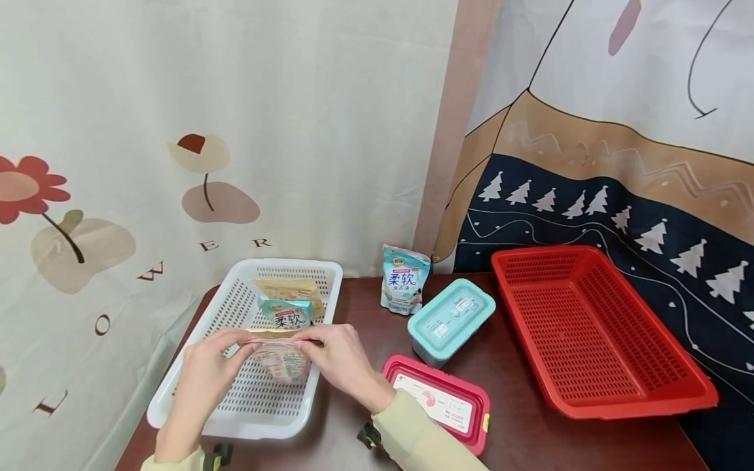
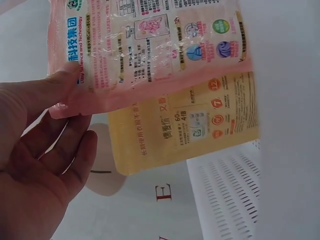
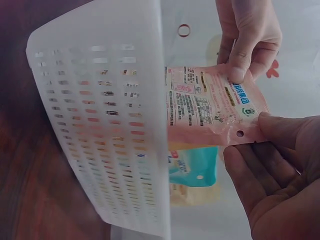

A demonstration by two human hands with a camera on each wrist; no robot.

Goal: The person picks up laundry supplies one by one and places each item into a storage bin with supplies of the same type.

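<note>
Both hands hold a pink printed pouch (image 1: 283, 365) by the two corners of its top edge, over the white slotted basket (image 1: 253, 412). My left hand (image 1: 206, 369) pinches the left corner between thumb and fingers. At the other corner, my right hand (image 1: 341, 356) pinches likewise, near a small hole in the pouch (image 3: 215, 105). The pouch's lower part reaches down inside the basket wall in the right wrist view. Behind it in the basket stand a teal laundry detergent pouch (image 1: 291, 317) and a yellow pouch (image 2: 185, 125).
Another teal detergent pouch (image 1: 404, 278) stands upright by the curtain (image 1: 353, 131). Right of the basket are a teal lidded box (image 1: 450, 317) and a pink-red lidded box (image 1: 442, 399), partly behind the right sleeve. A red slotted basket (image 1: 577, 333) lies farther right on the dark table (image 1: 518, 432).
</note>
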